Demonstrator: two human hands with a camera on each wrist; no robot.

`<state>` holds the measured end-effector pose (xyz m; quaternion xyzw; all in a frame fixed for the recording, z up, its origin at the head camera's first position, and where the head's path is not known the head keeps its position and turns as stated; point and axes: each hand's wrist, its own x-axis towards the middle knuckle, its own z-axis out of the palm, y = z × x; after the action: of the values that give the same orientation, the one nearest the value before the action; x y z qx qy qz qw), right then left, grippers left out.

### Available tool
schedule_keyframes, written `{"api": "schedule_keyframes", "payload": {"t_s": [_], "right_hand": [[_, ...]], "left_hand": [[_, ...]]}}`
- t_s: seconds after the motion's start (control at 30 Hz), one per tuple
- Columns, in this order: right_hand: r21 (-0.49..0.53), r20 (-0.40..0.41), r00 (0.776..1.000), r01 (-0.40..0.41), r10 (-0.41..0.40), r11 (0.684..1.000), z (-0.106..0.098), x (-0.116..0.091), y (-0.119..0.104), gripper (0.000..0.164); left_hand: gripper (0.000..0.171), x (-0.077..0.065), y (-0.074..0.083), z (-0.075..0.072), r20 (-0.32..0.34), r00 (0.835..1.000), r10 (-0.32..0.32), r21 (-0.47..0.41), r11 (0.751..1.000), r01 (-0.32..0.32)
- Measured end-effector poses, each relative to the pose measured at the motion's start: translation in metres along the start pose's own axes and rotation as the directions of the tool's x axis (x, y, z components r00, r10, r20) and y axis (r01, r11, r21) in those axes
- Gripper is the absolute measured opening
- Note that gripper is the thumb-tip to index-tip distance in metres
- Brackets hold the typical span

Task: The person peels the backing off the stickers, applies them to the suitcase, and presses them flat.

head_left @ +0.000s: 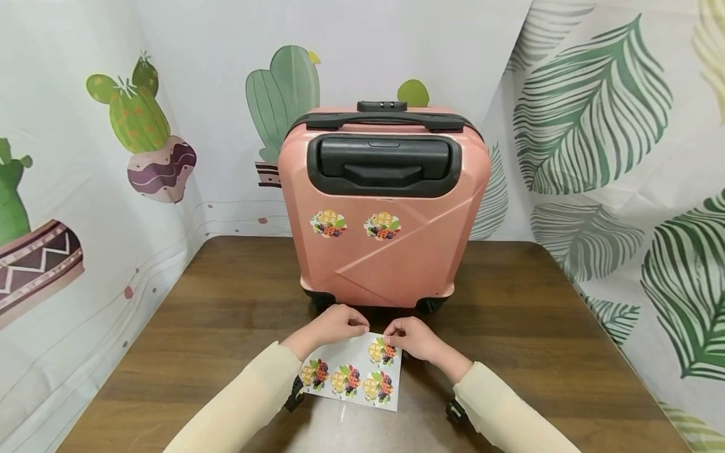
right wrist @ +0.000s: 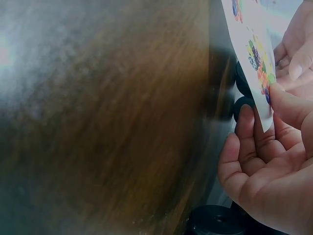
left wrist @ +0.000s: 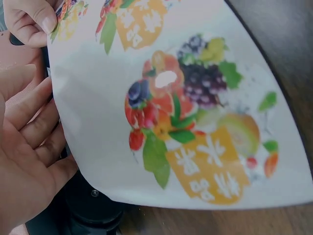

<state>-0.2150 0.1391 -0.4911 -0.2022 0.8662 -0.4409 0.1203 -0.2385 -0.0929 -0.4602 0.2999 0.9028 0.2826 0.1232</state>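
Note:
A white sticker sheet [head_left: 354, 352] with several round fruit stickers is held above the table, in front of the suitcase. My right hand [head_left: 416, 338] pinches its upper right corner, thumb on the printed face and fingers behind, right at a fruit sticker [head_left: 382, 351]. My left hand [head_left: 335, 324] is at the sheet's far edge; in the left wrist view its loosely bent fingers [left wrist: 36, 129] reach that edge, with the thumb apart from it. Beyond stands a pink suitcase [head_left: 385, 251] bearing two matching fruit stickers, one on the left [head_left: 328, 224] and one near the middle [head_left: 382, 226].
The suitcase stands upright on its black wheels [head_left: 432, 305] on a brown wooden table [head_left: 521, 352]. Its black pull handle [head_left: 387, 160] is pushed down. Cloth printed with cacti and leaves [head_left: 600, 113] hangs behind and beside the table.

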Motion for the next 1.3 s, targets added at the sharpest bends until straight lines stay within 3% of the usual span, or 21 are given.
{"api": "schedule_keyframes", "payload": {"t_s": [0.4,1.3], "right_hand": [[-0.008,0.003,1.0,0.003,-0.003,1.0,0.001,0.001,-0.001,0.014],[0.026,0.022,1.0,-0.005,0.004,1.0,0.003,-0.001,0.0,0.016]], "left_hand": [[0.02,0.005,0.004,0.006,0.034,0.999,-0.039,-0.018,0.999,0.04],[0.017,0.009,-0.001,0.012,0.039,0.999,-0.033,-0.012,0.999,0.033]]}}
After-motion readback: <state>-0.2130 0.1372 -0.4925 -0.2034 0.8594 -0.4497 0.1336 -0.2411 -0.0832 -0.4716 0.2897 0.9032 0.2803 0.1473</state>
